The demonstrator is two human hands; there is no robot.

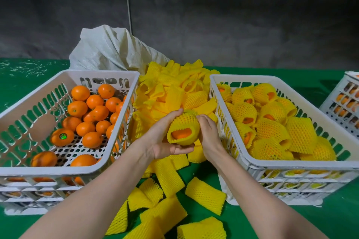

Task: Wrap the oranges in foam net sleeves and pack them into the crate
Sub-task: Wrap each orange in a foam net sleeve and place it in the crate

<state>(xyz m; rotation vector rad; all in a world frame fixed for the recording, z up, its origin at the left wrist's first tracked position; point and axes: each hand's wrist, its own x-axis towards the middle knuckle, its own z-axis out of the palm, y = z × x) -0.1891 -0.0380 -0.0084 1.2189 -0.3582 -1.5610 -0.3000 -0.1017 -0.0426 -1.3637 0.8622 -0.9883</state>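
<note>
Two hands hold one sleeved orange (181,133) above the green counter (340,219).
The left hand (165,137) cups it, fingers (182,149) curled beneath the foam net sleeve (184,120); the right hand (208,134) grips its right side, between the crate of bare oranges (58,170) and the crate of wrapped ones (291,165).

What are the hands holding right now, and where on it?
A sleeved orange: the left hand cups its left side and underside, the right hand grips its right side.
</note>
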